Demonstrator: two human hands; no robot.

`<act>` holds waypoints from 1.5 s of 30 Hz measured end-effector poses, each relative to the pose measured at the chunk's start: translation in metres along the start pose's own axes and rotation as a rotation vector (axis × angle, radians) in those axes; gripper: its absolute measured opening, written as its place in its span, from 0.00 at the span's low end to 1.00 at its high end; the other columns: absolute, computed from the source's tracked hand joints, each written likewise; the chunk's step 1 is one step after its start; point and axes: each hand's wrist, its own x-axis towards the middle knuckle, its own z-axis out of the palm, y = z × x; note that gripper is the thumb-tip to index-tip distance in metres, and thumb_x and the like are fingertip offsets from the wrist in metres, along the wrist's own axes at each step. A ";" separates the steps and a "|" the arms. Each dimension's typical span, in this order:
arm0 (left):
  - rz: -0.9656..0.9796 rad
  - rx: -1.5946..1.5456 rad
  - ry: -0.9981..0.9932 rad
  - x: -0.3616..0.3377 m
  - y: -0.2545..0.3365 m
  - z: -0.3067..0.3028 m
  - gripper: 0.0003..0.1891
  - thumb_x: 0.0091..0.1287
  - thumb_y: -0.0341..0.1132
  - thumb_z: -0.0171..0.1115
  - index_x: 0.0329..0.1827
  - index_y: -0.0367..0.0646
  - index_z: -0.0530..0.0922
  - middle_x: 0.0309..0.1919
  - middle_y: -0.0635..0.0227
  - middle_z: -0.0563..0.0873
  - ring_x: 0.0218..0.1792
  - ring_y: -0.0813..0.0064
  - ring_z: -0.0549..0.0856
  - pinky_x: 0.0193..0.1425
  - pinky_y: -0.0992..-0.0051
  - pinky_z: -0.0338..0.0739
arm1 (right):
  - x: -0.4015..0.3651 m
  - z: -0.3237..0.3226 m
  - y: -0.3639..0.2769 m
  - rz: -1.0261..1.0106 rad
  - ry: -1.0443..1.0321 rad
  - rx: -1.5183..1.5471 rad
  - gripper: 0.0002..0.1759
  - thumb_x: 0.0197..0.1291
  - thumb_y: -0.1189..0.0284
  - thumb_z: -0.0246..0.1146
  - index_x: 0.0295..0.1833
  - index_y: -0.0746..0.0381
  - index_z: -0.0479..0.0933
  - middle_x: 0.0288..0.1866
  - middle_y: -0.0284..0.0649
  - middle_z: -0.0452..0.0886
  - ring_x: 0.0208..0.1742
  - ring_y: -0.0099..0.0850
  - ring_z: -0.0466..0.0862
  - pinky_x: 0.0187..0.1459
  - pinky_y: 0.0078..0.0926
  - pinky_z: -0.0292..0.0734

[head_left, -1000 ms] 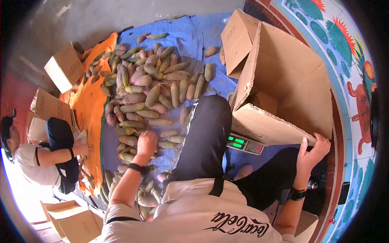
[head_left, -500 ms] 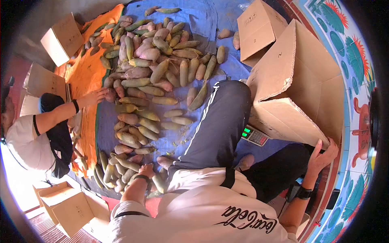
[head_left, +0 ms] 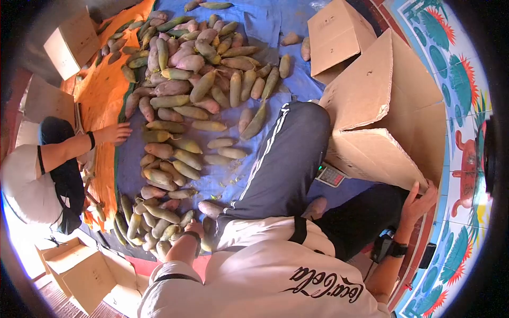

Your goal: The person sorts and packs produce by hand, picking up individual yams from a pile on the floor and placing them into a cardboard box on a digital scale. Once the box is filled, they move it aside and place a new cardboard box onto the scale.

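Observation:
My right hand (head_left: pixel 418 204) grips the near flap edge of a large open cardboard box (head_left: pixel 366 153), thumb and fingers pinched on the cardboard. My left hand (head_left: pixel 194 229) reaches down into the near end of a pile of long green and pinkish radishes (head_left: pixel 161 214). Its fingers look curled, but what they hold, if anything, is hidden. A dark green radish (head_left: pixel 256 123) lies beside my bent knee. Under the side of the box sits a scale (head_left: pixel 331 176) with a keypad, partly covered.
Across the blue sheet (head_left: pixel 260 32), another person's hand (head_left: pixel 115 133) rests near the radishes at the sheet's edge. A second box (head_left: pixel 336 40) stands behind mine. More boxes (head_left: pixel 87 267) stand at the left, beside an orange sheet (head_left: pixel 98 116). A tiled wall (head_left: pixel 466 79) borders the right.
The view has shifted slightly. The other person's hand has come away from a reddish radish, toward the sheet's edge. My left hand stays at the near pile; my right hand keeps the flap.

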 end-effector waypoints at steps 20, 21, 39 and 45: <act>0.142 -0.122 0.329 -0.035 0.032 -0.150 0.27 0.50 0.51 0.65 0.48 0.42 0.76 0.45 0.52 0.83 0.48 0.55 0.82 0.52 0.61 0.76 | 0.005 -0.004 -0.017 -0.028 0.104 0.010 0.18 0.62 0.65 0.58 0.50 0.67 0.69 0.45 0.51 0.72 0.49 0.49 0.71 0.52 0.45 0.64; 0.156 -0.216 0.413 -0.037 0.034 -0.160 0.27 0.51 0.52 0.65 0.47 0.42 0.76 0.44 0.52 0.83 0.48 0.54 0.82 0.52 0.61 0.75 | 0.004 -0.004 -0.017 -0.027 0.103 0.017 0.18 0.61 0.65 0.59 0.51 0.66 0.69 0.45 0.50 0.72 0.49 0.49 0.70 0.53 0.45 0.64; 0.750 -0.976 1.567 -0.209 0.161 -0.342 0.14 0.61 0.30 0.64 0.46 0.37 0.71 0.37 0.64 0.78 0.37 0.73 0.76 0.46 0.74 0.72 | 0.003 -0.008 -0.024 0.020 0.101 0.147 0.20 0.54 0.65 0.63 0.49 0.65 0.69 0.45 0.48 0.71 0.51 0.48 0.68 0.56 0.47 0.60; 1.468 -1.093 1.348 -0.300 0.235 -0.364 0.20 0.59 0.24 0.65 0.53 0.39 0.68 0.44 0.67 0.76 0.43 0.78 0.76 0.47 0.76 0.73 | 0.002 -0.008 -0.025 0.010 0.123 0.154 0.21 0.54 0.65 0.63 0.49 0.65 0.69 0.44 0.48 0.71 0.50 0.49 0.68 0.56 0.47 0.60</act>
